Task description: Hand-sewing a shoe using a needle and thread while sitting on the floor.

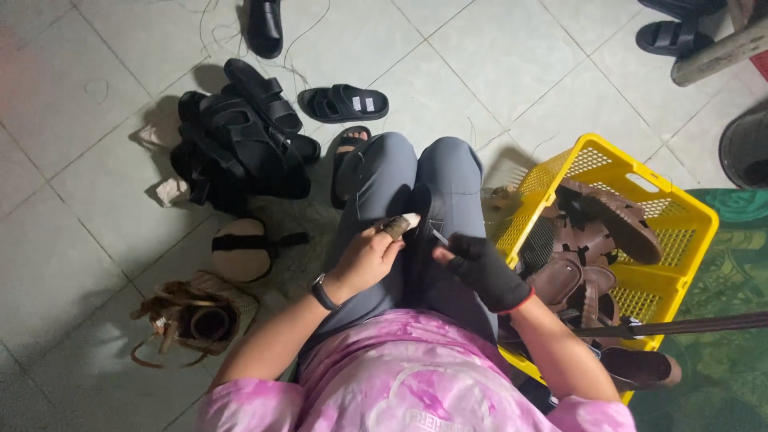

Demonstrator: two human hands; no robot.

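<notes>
A black sandal (418, 232) lies on the person's lap, between the knees of the grey trousers (448, 172). Its long axis runs away from the body, one end toward the knees and the other toward the pink shirt (400, 376). The left hand (370, 254) is bare, with a wristwatch (323, 292) and a wrapped fingertip; it is curled around the sandal's left edge and grips it. The right hand (482, 268) wears a black glove and is pinched shut on a thin metal needle-like tool (439, 237) whose tip points at the sandal's edge.

The sandal looks light and stiff in the sole, with softer straps (rubbery rather than slick), so the sole's edge seems the firm place to hold it.

Right of the sandal stands a yellow basket (680, 204) holding brown sandals (596, 240). Left of the sandal, on the tiled floor (72, 160), lies a heap of black sandals (240, 140).
</notes>
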